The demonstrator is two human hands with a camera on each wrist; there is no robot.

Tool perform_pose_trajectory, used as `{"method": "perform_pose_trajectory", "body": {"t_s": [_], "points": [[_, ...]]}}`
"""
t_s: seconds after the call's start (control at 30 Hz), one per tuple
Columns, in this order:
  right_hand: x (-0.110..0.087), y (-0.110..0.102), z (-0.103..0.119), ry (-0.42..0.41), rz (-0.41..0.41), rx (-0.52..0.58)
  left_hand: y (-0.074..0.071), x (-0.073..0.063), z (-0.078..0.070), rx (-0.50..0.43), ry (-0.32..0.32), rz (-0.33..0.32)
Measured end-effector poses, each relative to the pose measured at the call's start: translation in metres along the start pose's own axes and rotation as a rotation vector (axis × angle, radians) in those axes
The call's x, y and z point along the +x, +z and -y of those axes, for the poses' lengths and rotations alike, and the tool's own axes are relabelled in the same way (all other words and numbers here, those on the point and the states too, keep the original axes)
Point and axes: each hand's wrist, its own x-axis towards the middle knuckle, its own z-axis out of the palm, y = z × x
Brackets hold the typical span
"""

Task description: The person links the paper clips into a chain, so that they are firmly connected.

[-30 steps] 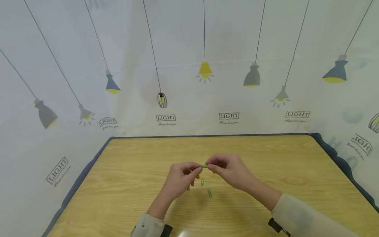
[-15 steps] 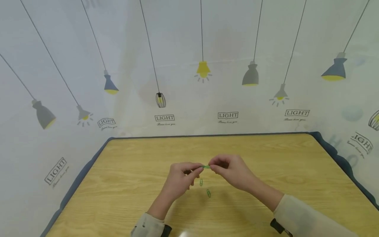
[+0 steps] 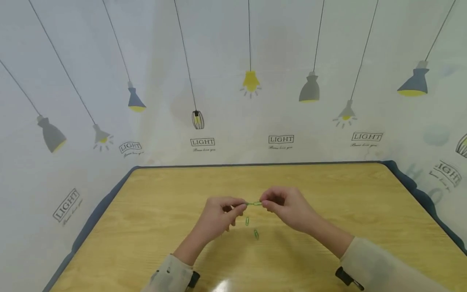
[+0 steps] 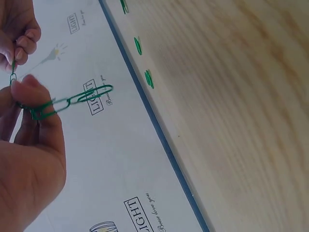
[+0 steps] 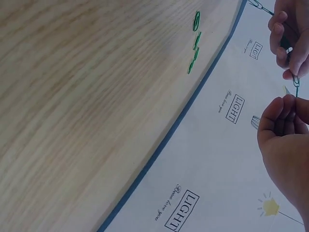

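Observation:
My left hand [image 3: 219, 217] pinches a green paper clip between thumb and fingertips, over the table. From its grip a short chain of linked green paper clips [image 4: 96, 94] sticks out in the left wrist view. Facing it, my right hand [image 3: 288, 207] pinches another green paper clip [image 3: 257, 203] by its far end. Between the two sets of fingertips the clips hook end to end in a nearly straight line, clearest in the right wrist view as a paper clip [image 5: 296, 82]. Fingers cover parts of the held clips.
Loose green paper clips lie below the hands, one paper clip [image 3: 247, 221] nearer the left fingers and another paper clip [image 3: 256, 234] closer to me. The wood-grain table [image 3: 164, 182] has a dark blue edge, with a lamp-printed curtain [image 3: 233, 113] behind it.
My right hand has drawn slightly rightward from the left, so more of the linked paper clips shows between the fingertips. The left hand keeps its pinch. The loose clips stay put.

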Motion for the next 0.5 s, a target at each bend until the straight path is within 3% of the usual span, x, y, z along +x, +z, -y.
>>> {"method": "perform_pose_trajectory", "body": {"t_s": [0.17,0.3,0.5], "points": [[0.003,0.005,0.0,-0.059,-0.05,-0.049,0.001,-0.001,-0.002,-0.108,-0.049,0.112],[0.005,0.007,0.005,-0.08,-0.079,-0.071,-0.001,-0.001,-0.005,-0.193,-0.082,0.145],[0.007,0.013,0.012,-0.133,-0.072,-0.078,-0.003,0.0,-0.01,-0.214,-0.093,0.18]]}}
